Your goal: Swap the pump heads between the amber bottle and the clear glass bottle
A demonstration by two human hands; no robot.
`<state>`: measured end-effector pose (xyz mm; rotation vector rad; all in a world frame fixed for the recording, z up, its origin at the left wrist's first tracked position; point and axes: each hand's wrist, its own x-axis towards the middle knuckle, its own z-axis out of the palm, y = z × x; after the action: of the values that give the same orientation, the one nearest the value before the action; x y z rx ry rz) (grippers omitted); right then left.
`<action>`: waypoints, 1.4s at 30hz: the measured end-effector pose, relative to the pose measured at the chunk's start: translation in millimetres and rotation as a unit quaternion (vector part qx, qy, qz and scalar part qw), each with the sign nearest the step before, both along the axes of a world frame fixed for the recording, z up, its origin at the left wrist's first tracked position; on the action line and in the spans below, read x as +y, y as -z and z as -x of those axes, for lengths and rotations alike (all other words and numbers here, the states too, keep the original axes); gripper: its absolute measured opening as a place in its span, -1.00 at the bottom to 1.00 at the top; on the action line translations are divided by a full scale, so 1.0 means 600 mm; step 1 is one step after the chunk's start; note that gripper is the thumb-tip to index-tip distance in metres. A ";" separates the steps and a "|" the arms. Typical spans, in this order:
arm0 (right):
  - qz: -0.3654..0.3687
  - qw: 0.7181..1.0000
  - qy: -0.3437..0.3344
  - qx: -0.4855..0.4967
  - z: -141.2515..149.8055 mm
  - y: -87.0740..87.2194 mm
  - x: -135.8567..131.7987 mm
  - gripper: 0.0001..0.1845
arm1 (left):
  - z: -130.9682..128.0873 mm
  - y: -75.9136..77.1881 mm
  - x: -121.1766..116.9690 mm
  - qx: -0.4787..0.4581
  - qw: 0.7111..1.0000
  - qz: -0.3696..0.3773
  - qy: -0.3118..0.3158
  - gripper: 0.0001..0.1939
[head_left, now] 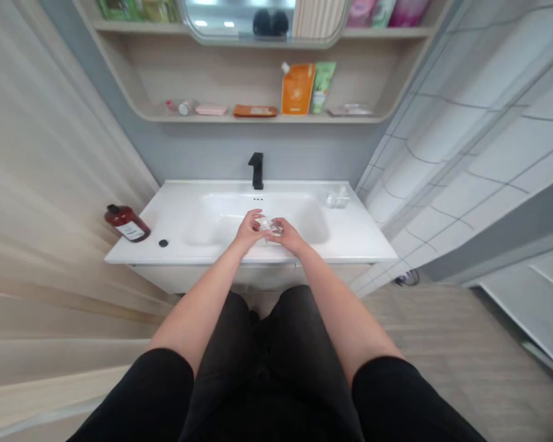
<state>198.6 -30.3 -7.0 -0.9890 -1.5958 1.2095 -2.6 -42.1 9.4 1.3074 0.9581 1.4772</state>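
Over the front of the white sink (pixel 198 218), my two hands meet around a small clear bottle (pixel 271 227) with a whitish part at its left end. My left hand (pixel 249 229) pinches the whitish end between thumb and fingers. The clear end is gripped by my right hand (pixel 289 237), its fingers curled round the side. The fingers partly cover the bottle, so its exact shape is hard to make out. Behind the hands stands a black faucet (pixel 257 170).
An amber bottle (pixel 128 224) stands at the counter's left end, near a small black round cap (pixel 163 243). Clear small bottles (pixel 338 198) are at the back right. Above, a shelf (pixel 203 118) holds an orange pouch (pixel 297 89) and a green tube (pixel 323 86).
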 end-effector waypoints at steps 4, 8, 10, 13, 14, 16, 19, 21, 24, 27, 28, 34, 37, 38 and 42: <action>0.000 1.000 -0.001 0.001 -0.001 -0.005 -0.002 -0.15 | 0.003 -0.007 -0.005 -0.032 0.998 0.017 0.052 0.10; -0.005 1.000 0.015 -0.003 -0.002 -0.006 -0.001 -0.11 | 0.002 -0.004 -0.004 -0.034 0.999 0.024 0.032 0.22; -0.011 1.000 0.015 -0.006 -0.002 -0.006 0.000 -0.11 | 0.001 -0.002 -0.001 -0.032 0.998 0.029 0.047 0.23; -0.011 1.000 0.021 -0.012 -0.002 -0.006 0.000 -0.12 | 0.002 0.001 0.001 -0.020 0.998 0.026 0.048 0.15; -0.008 1.000 0.022 -0.016 -0.003 -0.007 0.000 -0.12 | 0.003 0.001 0.002 -0.018 0.999 0.024 0.045 0.17; -0.002 0.999 0.022 -0.024 -0.003 -0.010 -0.002 -0.12 | 0.004 0.001 0.001 -0.020 0.998 0.023 0.050 0.26; -0.004 0.999 0.018 -0.026 -0.003 -0.012 -0.003 -0.13 | 0.005 0.000 0.001 -0.022 0.998 0.028 0.059 0.32; -0.005 0.999 0.020 -0.024 -0.002 -0.012 -0.003 -0.14 | 0.004 -0.001 0.000 -0.020 0.998 0.028 0.047 0.31; -0.006 0.999 0.025 -0.026 -0.001 -0.011 -0.003 -0.13 | 0.002 -0.004 -0.001 -0.023 0.998 0.028 0.047 0.27; -0.009 0.999 0.029 -0.029 -0.001 -0.011 -0.002 -0.12 | 0.000 -0.006 -0.003 -0.021 0.998 0.030 0.044 0.11; -0.007 0.999 0.029 -0.031 -0.001 -0.011 -0.002 -0.12 | 0.000 -0.007 -0.004 -0.021 0.999 0.029 0.039 0.05; -0.003 0.999 0.030 -0.028 -0.002 -0.010 -0.003 -0.12 | 0.001 -0.004 -0.002 -0.007 0.999 0.027 0.046 -0.08; 0.001 0.999 0.036 -0.038 -0.001 -0.009 -0.002 -0.13 | 0.004 -0.003 0.001 -0.008 0.999 0.024 0.034 0.00; 0.001 0.999 0.038 -0.039 -0.001 -0.009 -0.001 -0.13 | 0.004 -0.003 0.001 -0.010 0.999 0.023 0.039 0.04; -0.001 0.999 0.033 -0.036 -0.002 -0.009 -0.001 -0.14 | 0.002 -0.002 0.000 -0.021 0.997 0.019 0.071 0.00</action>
<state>199.6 -31.1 -1.6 -1.0867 -1.6075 1.1375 -3.5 -42.0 10.6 1.2852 0.8450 1.3663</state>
